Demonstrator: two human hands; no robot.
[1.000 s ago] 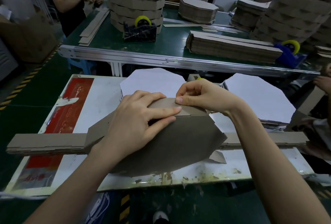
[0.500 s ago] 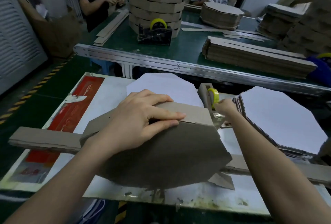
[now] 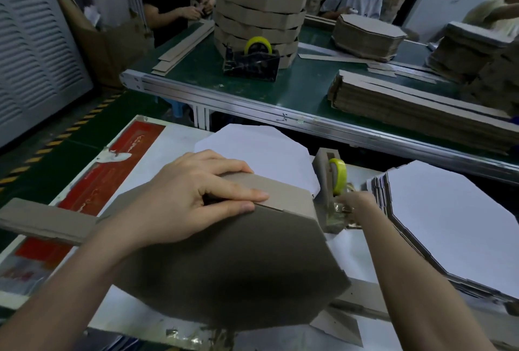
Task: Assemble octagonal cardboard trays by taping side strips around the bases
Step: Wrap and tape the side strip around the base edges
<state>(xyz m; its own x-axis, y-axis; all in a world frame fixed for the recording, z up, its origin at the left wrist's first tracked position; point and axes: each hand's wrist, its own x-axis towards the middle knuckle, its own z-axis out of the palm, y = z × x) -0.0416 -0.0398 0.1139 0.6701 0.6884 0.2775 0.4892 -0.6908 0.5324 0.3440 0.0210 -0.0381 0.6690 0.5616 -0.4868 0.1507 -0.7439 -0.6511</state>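
Observation:
A brown octagonal cardboard base (image 3: 233, 269) lies tilted on the white work table (image 3: 168, 154), brown side up. A side strip (image 3: 283, 196) is folded up along its far edge. My left hand (image 3: 193, 196) presses flat over that edge, holding strip and base together. My right hand (image 3: 355, 204) reaches to the cardboard tape dispenser (image 3: 325, 182) with its yellow tape roll (image 3: 338, 175), fingers pinched at the clear tape end below the roll. A white octagonal base (image 3: 252, 151) lies behind the tray.
A stack of white-faced octagonal bases (image 3: 449, 221) sits at the right. Long cardboard strips (image 3: 42, 221) cross the table under the tray. Beyond is a green conveyor table (image 3: 295, 89) with finished trays (image 3: 258, 13), a black tape dispenser (image 3: 251, 65), strip piles and seated people.
My right hand left the tray's top edge and moved right to the tape dispenser, where it now pinches the tape end. My left hand stays pressed on the strip. The view shifted left.

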